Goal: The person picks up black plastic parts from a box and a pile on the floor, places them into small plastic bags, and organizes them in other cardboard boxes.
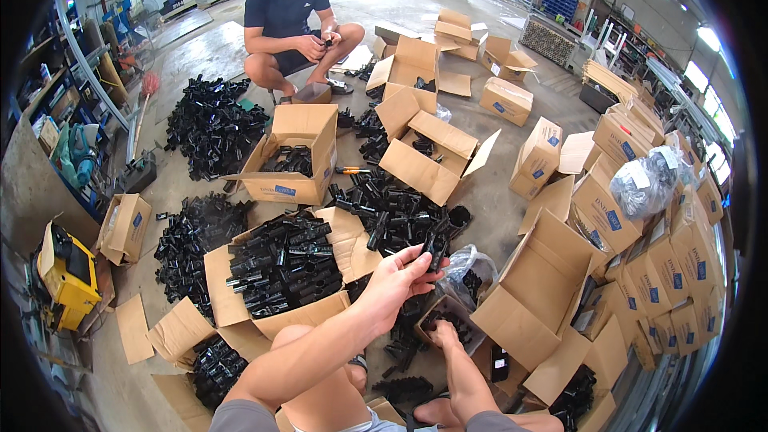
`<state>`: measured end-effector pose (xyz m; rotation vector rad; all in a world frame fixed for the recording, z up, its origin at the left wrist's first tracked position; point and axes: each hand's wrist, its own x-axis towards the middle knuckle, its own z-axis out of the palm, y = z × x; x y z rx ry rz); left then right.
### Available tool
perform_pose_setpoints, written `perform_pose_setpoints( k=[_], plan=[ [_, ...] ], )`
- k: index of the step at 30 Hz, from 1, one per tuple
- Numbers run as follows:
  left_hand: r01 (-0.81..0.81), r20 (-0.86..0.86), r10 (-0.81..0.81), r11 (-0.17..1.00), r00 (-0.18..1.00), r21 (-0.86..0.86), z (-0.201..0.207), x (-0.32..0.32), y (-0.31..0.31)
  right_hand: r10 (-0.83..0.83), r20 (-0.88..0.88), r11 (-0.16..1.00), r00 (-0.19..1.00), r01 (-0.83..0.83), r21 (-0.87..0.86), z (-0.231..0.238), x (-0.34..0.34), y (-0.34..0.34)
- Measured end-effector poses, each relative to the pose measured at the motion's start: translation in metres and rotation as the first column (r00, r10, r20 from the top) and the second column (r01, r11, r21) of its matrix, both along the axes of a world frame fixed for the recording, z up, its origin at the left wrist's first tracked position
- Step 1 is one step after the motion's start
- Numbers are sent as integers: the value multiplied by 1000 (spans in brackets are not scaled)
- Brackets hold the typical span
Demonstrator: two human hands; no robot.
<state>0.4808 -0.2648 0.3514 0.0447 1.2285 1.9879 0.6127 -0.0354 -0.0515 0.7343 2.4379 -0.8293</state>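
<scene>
My left hand (pixel 398 282) pinches a black pipe fitting (pixel 437 250) between thumb and fingers, above a loose heap of similar black fittings (pixel 392 208). Lower and to the right, my right hand (pixel 444 335) reaches into a small box (pixel 426 322) of small dark parts; its fingertips are hidden there, so its grip does not show. A see-through plastic bag (pixel 472 266) with black pieces lies beside that box. Just left of my left hand stands an open carton (pixel 220 284) with black fittings laid in rows.
Across from me a person (pixel 292 24) squats, handling a small dark piece. More black heaps (pixel 210 116) lie at left. Open cartons (pixel 284 188) stand between us; a large open carton (pixel 536 288) and stacked boxes (pixel 672 272) crowd the right. A yellow machine (pixel 68 276) sits far left.
</scene>
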Motion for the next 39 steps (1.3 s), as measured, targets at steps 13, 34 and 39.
perform_pose_setpoints(
  k=[13,34,39],
  plan=[
    [-271,-172,262,962,950,-27,-6,11,13,-534,-719,844,445,336,-419,159,-25,-37],
    [-446,-307,486,874,818,195,-5,19,11,-942,-292,270,165,-143,-952,374,-106,-150],
    [-472,-393,525,851,755,230,-8,17,12,-879,-461,448,119,-120,-886,373,-104,-149]
  ],
)
